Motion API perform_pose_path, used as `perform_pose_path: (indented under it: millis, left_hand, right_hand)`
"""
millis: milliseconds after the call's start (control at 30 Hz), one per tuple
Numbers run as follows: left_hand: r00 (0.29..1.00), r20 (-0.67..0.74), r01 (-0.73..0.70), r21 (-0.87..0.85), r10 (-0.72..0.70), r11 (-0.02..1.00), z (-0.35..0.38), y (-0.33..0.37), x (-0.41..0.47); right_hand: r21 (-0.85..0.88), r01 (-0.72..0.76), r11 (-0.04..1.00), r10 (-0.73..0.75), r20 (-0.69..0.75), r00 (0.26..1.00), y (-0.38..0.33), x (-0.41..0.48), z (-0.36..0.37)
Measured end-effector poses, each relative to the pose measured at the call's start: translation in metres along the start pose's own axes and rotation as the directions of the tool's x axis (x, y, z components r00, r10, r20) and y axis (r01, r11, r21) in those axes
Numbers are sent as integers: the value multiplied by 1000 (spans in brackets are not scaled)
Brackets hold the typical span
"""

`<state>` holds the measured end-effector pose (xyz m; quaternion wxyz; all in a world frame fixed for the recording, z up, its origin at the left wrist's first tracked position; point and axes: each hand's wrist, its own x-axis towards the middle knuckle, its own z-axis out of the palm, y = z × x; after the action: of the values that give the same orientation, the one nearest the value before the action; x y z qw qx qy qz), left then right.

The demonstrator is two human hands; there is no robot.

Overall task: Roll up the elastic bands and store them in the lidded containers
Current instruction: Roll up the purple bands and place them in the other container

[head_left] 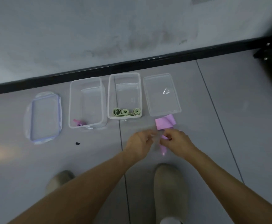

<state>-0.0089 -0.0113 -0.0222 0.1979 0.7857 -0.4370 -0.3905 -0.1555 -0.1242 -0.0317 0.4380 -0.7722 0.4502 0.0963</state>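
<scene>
The pink band (165,123) runs from the floor up into the right hand (178,141), whose fingers (168,134) are curled tight and pinch it. A short length hangs below that hand, and the rest lies flat and folded on the floor just beyond the fingertips. The left hand (138,145) sits just beside the right. Its fingers (148,135) curl toward the same stretch of band, but blur hides whether they grip it.

Beyond the fingers, four clear plastic pieces stand in a row.
- Straight ahead of the right hand is a clear flat piece (162,94), its near edge touching the folded band. Whether it is a lid or a shallow tub cannot be told.
- Ahead of the left hand is the middle tub (124,75), open, deep and rectangular with rounded corners. It holds three green rolls (125,112) side by side against its near wall.
- Further left of the fingers, the left tub (85,81) has the same shape. It holds one small pink roll (78,123) in its near-left corner.
- Furthest left, a lid (44,118) with a bluish rim lies flat.

The bands look thin, matte and ribbon-like. The floor (229,126) is smooth grey tile. A small black scrap (77,143) lies well left of the left hand.
</scene>
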Motion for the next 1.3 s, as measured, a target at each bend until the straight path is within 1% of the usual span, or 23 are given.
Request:
perform_pose_path:
  millis: [33,67,100,133,167,233,333,433,500,533,633,700,833,867,900,933,1000,1033,1067,1100,1133,1200,1300]
  left_hand:
    - [997,-8,81,-163,-83,983,-1,-7,-6]
    - [985,4,163,-348,-172,923,-4,-11,-13]
    - [966,36,237,-515,-255,824,-8,-17,-21]
    - [938,68,305,-623,-339,721,-12,-23,-29]
    - [906,97,364,-674,-412,642,-18,-32,-38]
    - [853,170,444,-735,-494,513,-26,-56,-51]
    - [810,291,478,-831,-509,285,-32,-92,-61]
    - [792,353,452,-888,-499,90,-29,-115,-65]
    - [798,338,407,-913,-499,34,-24,-125,-63]
    - [809,310,375,-926,-499,32,-21,-130,-60]
    - [847,221,287,-955,-484,67,-16,-141,-51]
    - [844,175,263,-959,-507,106,-17,-142,-46]
    - [827,136,196,-979,-546,53,-17,-144,-36]
    - [816,117,178,-983,-566,54,-16,-145,-35]
    - [805,82,162,-983,-587,85,-14,-147,-34]
    - [792,15,159,-970,-610,183,-13,-149,-34]
    - [791,-185,176,-844,-583,506,-13,-153,-38]
    - [805,-278,184,-723,-524,666,-12,-157,-42]
    - [817,-350,195,-580,-458,791,-12,-161,-47]
    - [826,-404,202,-442,-395,874,-11,-166,-55]
    - [832,-441,201,-325,-336,924,-10,-171,-63]
    - [855,-468,156,-181,-225,971,-8,-181,-81]
    - [917,-386,84,-63,-102,994,3,-193,-105]
  right_hand:
    - [34,32,999,-34,41,999,-14,-1,7]
    - [79,59,995,-65,79,995,-27,-1,16]
    - [130,78,988,-92,106,990,-39,-1,26]
    - [159,96,983,-115,115,987,-51,1,36]
    - [168,127,978,-147,112,983,-62,3,46]
    - [114,198,974,-210,112,971,-80,5,66]
    - [-28,317,948,-310,144,940,-102,-1,93]
    - [-160,489,857,-455,208,866,-109,-7,121]
    - [-211,525,824,-469,264,843,-104,-8,136]
    - [-234,523,820,-457,282,843,-100,-9,141]
    - [-258,505,823,-431,296,853,-86,-6,153]
    - [-236,498,835,-417,320,851,-80,-5,156]
    - [-211,515,831,-426,354,832,-81,-3,158]
    - [-206,517,831,-423,368,828,-82,-3,158]
    - [-205,518,830,-415,392,821,-83,-2,160]
    - [-205,523,827,-405,426,809,-84,-2,160]
    - [-218,538,814,-391,479,786,-82,-3,164]
    - [-231,546,805,-393,482,783,-80,-3,166]
    - [-243,554,796,-400,475,783,-78,-3,168]
    - [-250,562,788,-412,465,784,-75,-3,170]
    - [-254,566,784,-424,447,788,-72,-4,172]
    - [-266,565,781,-440,408,800,-67,-6,174]
    - [-268,560,784,-453,369,811,-64,-11,181]
